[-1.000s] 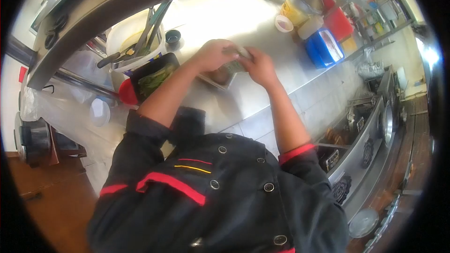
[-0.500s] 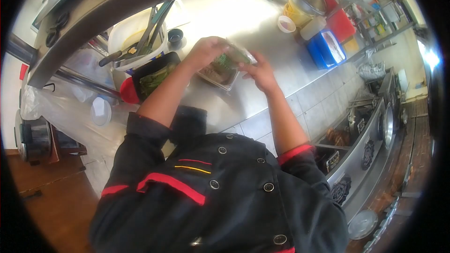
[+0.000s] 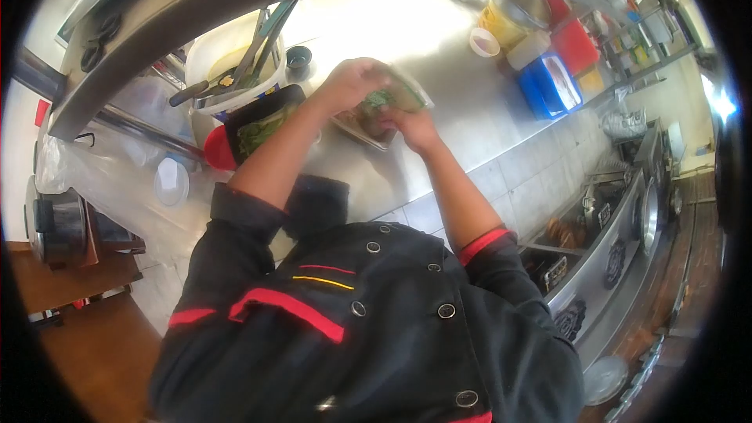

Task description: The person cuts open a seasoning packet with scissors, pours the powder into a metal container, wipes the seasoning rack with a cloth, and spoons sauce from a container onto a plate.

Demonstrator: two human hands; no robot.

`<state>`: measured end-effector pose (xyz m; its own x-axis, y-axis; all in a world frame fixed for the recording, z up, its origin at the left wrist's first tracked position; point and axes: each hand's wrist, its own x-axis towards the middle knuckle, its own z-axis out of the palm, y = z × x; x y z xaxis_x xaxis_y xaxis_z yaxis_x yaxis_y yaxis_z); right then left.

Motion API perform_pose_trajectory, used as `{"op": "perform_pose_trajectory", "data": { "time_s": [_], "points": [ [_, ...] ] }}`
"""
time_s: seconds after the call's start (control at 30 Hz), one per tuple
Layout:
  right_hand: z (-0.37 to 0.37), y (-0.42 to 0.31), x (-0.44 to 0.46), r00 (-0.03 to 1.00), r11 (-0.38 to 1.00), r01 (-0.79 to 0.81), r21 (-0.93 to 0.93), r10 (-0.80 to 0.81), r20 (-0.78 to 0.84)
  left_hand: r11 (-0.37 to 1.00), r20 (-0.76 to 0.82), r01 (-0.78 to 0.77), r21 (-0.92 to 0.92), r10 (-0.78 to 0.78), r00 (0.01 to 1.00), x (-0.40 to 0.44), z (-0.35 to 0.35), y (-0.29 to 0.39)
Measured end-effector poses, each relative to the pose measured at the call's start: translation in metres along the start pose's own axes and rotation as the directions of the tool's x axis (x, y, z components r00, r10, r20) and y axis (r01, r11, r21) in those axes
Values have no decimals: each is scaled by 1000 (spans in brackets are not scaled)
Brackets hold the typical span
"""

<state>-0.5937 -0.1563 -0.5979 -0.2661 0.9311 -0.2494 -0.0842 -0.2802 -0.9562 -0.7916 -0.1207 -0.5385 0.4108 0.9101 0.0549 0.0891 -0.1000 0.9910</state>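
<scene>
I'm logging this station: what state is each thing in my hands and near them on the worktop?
Clear piece: tilted, held by left hand and right hand
Shallow container: on the worktop, partly hidden
White tub: open, utensils leaning inside
Black tray: uncovered, leafy greens inside
Dark cup: open, upright
Blue box: open-topped
White bowl: open; contents unclear

Left hand (image 3: 356, 84) raised, right hand (image 3: 413, 125) near, fingers curled
</scene>
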Motion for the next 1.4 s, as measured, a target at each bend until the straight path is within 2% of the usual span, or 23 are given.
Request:
{"op": "perform_pose_trajectory", "data": {
  "time_s": [0.07,0.1,0.17,0.2,0.27,0.3,0.37,0.4,0.47,0.6,0.67,0.8,0.87,0.9,0.97,1.1,1.17,1.2,1.27,1.4],
  "points": [
    [4,-1,-2,998,997,53,55,-51,-32,988,-9,-43,146,45,999,0,-3,-5],
    [6,-2,-3,998,997,52,54,-50,-32,989,-10,-43,144,45,999,-1,-4,-8],
    [7,-3,-4,995,988,92,127,-86,-55,957,-1,-22,288,24,1000,-4,-7,-11],
    [6,-1,-3,995,988,92,127,-86,-54,957,-2,-22,288,24,1000,-4,-8,-9],
    [4,0,-3,998,974,64,217,-63,-11,894,1,77,442,-87,996,-3,-11,-7],
    [1,-1,-4,998,974,64,217,-63,-11,894,1,77,442,-87,996,-3,-12,-7],
    [-8,-7,-10,995,966,-101,238,103,5,809,21,5,587,-21,1000,-2,-14,-9],
    [-11,-15,-13,994,966,-104,237,105,9,810,17,9,587,-23,1000,-3,-15,-11],
    [-18,-26,-18,1000,984,16,175,-15,-8,843,-7,22,538,-22,1000,-4,-13,-14],
    [-26,-25,-14,999,985,29,171,-31,8,860,-8,78,505,-86,996,1,-7,-9],
    [-24,-20,-12,1000,954,23,298,-22,-5,771,18,-31,636,26,1000,3,-8,-7],
    [-20,-13,-10,999,909,47,415,-50,-4,804,3,-8,594,8,1000,2,-12,-6],
    [-19,-11,-12,999,868,53,493,-46,-26,893,-64,207,400,-197,978,-3,-20,-8],
    [-19,-11,-13,998,867,55,495,-47,-29,892,-62,205,403,-197,978,-4,-25,-13],
    [-18,-10,-15,999,823,17,567,15,-51,757,-36,94,647,-93,995,-5,-35,-23],
    [-7,-1,-12,997,773,-22,634,62,-41,763,-24,131,633,-150,988,-5,-39,-21],
    [-2,4,-8,996,768,-51,638,89,-27,603,-27,97,792,-124,992,-5,-38,-14],
    [-1,7,-5,996,769,-49,638,86,-28,602,-27,95,793,-122,992,-5,-39,-13],
    [2,10,-5,992,808,-65,586,114,-48,489,-11,106,866,-193,981,-6,-40,-11],
    [-5,9,-11,995,819,-71,570,102,-21,567,-37,163,807,-227,973,-8,-34,-15]
  ]
}}
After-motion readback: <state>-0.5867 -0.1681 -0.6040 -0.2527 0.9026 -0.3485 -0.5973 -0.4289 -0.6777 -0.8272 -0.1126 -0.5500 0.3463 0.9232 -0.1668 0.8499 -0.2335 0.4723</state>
